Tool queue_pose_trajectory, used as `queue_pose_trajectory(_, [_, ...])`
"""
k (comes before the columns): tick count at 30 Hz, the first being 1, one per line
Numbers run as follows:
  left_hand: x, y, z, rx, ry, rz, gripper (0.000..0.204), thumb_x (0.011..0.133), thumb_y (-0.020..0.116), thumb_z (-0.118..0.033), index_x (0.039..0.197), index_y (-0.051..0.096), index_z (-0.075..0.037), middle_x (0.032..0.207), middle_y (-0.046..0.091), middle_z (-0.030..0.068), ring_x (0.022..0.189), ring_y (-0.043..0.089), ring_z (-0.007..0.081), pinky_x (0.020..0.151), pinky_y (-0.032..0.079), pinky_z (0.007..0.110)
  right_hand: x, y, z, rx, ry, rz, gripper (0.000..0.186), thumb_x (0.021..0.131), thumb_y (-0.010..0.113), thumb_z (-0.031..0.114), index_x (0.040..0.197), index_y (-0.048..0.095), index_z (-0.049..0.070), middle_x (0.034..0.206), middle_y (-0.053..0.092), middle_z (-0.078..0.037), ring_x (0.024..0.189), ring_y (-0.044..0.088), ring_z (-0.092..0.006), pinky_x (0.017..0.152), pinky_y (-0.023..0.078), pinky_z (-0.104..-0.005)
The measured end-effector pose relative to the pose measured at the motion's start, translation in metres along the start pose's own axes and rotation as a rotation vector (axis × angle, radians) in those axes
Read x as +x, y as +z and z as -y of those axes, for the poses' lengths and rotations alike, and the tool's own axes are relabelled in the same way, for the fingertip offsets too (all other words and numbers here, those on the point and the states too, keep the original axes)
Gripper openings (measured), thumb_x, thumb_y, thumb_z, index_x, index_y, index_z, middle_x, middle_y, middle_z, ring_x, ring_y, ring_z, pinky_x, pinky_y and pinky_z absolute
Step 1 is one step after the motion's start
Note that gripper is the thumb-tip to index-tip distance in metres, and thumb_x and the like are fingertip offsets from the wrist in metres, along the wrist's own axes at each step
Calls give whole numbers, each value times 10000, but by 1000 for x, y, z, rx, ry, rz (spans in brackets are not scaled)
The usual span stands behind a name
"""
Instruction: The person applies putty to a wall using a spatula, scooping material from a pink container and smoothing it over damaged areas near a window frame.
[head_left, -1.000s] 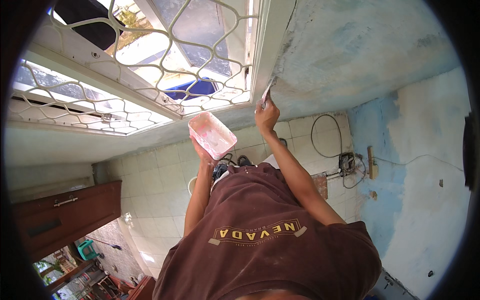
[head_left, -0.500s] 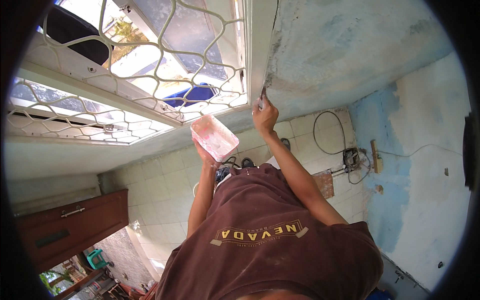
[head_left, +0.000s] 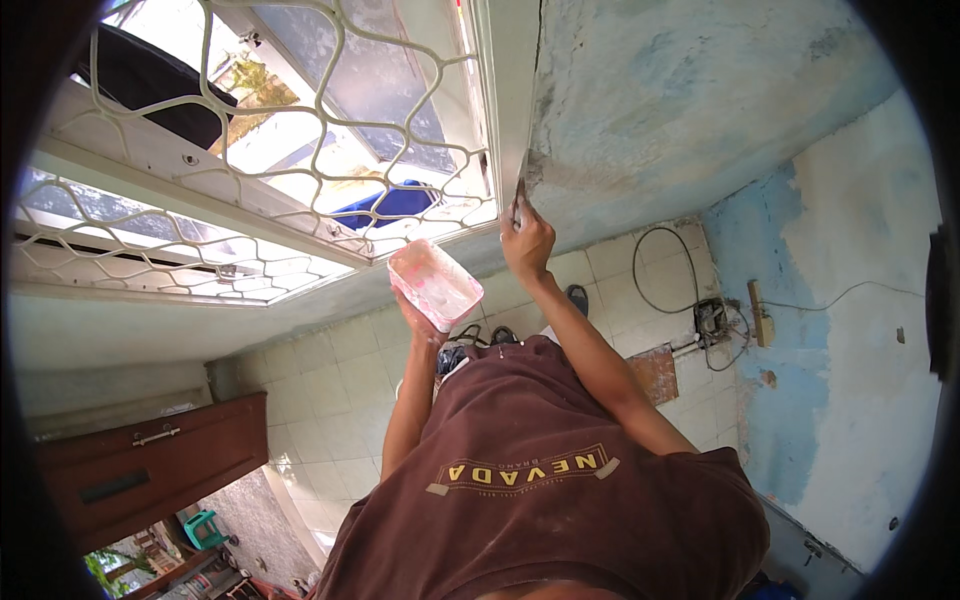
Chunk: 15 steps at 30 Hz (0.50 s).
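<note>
The left hand (head_left: 424, 328) grips a pink-and-white, rectangular plastic tub (head_left: 435, 285) at eight o'clock from the right hand (head_left: 528, 243), which pinches a thin, dark tool (head_left: 519, 192) pointing to twelve beside the cream window frame (head_left: 513, 100). Beyond, a blotchy blue-grey wall (head_left: 640, 110) spreads toward one o'clock.

You wear a dark maroon, short-sleeved T-shirt (head_left: 560, 525), its loose fabric creased toward the hem and faintly smudged with pale marks. A yellow-lettered print (head_left: 525, 469), seen upside down, sits inside a thin angular frame with small tan corner patches (head_left: 437, 490). Dark footwear (head_left: 577, 298) shows below; whitish residue marks your left hand (head_left: 420, 318).
</note>
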<state>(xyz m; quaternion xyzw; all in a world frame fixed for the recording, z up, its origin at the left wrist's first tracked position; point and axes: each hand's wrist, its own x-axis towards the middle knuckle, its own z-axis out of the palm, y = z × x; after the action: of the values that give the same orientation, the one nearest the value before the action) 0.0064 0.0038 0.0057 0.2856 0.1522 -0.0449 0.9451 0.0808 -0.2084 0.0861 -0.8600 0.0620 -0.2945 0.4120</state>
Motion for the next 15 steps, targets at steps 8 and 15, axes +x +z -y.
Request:
queue_pose_trajectory(8, [10,-12,2,-54,34,99,851,953,366,-784,1567,362,-195,1510,497,71,1356,520,337,1111,466,555,4,-16,-5,23,-6,-121,197,897,669,104,1041,725,-20,901,731,-210,756,712,-389,666,559,-449])
queue_pose_trajectory(15, [8,-3,4,-48,-3,70,843,956,376,-777,1566,363,-196,1507,498,69,1354,521,329,1115,464,554,-3,-10,7,14,-72,-41,266,873,691,121,1106,713,-5,914,734,-198,763,716,-381,662,564,-431])
